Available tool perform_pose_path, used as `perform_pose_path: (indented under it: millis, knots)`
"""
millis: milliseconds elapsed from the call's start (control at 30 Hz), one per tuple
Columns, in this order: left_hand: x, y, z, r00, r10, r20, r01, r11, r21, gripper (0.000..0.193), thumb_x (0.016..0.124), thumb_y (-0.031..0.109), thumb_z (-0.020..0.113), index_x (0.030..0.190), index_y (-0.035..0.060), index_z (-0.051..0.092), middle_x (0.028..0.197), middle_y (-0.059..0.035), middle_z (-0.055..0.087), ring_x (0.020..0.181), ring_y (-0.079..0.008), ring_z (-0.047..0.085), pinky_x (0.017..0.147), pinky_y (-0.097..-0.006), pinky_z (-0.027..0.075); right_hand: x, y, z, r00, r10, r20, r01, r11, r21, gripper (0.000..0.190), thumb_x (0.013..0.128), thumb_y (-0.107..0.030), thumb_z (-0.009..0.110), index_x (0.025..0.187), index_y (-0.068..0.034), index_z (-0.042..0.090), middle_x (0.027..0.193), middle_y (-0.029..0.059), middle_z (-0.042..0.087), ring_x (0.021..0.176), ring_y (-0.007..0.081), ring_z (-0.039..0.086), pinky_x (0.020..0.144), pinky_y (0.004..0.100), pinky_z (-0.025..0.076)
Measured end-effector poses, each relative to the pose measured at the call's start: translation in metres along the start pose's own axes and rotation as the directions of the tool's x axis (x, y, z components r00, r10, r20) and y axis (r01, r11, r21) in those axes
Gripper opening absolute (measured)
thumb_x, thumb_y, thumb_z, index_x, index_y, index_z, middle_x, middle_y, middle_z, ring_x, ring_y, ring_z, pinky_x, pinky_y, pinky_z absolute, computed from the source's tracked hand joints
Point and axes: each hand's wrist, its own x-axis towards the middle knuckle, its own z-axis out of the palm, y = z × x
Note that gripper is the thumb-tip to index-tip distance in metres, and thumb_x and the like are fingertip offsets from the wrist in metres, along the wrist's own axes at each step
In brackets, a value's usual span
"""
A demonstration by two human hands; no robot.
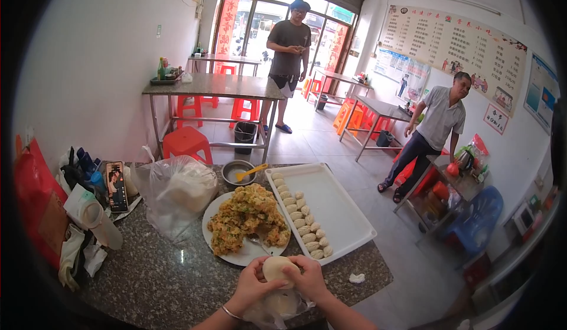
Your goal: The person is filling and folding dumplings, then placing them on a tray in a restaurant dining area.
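Note:
A round, pale dough wrapper (pixel 275 269) is pinched between my two hands above the near edge of the speckled stone table (pixel 155 281). My left hand (pixel 254 281) grips its left side, and my right hand (pixel 310 277) grips the right side with the thumb across its face. Below them lies a clear plastic bag (pixel 281 305) with more pale wrappers inside. Just beyond my hands, a white plate (pixel 234 258) bears a heap of orange-yellow filling (pixel 246 217) flecked with green. A spoon (pixel 256 240) is stuck in the filling. Pleated dumplings (pixel 303 230) line the left side of a white tray (pixel 341 210).
A metal bowl (pixel 234 170) with a yellow spatula (pixel 251 171) stands behind the plate. Left of it sit a knotted plastic bag (pixel 177 192), a propped phone (pixel 116 186) and a plastic cup (pixel 102 223). Crumpled tissue (pixel 357 278) lies at right. Two people stand beyond the table.

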Motion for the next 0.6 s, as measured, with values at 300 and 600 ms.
perform_pose_path:
  millis: [300,600]
  knots:
    - [0.003,-0.006,-0.005,0.999,0.032,0.027,-0.032,0.999,0.026,0.050,0.074,0.004,0.079,0.116,-0.0024,0.051,0.105,-0.0083,0.064,0.091,-0.0148,0.065,0.080,-0.0281,0.056,0.007,0.015,-0.011,0.976,-0.034,0.215,-0.007,0.982,0.191,0.048,0.083,-0.033,0.070,0.113,0.003,0.061,0.096,0.0095,0.066,0.093,0.0183,0.062,0.083,0.0314,0.048]
    - [0.000,-0.006,-0.004,0.999,-0.025,0.025,0.029,0.985,-0.169,0.057,0.076,0.000,0.076,0.124,-0.0018,0.045,0.115,-0.0114,0.059,0.102,-0.0164,0.062,0.083,-0.0287,0.055,0.002,0.004,-0.001,0.970,0.209,0.127,-0.241,0.904,0.352,0.037,0.084,-0.024,0.068,0.110,0.003,0.062,0.096,0.0086,0.066,0.087,0.0162,0.062,0.080,0.0294,0.049]
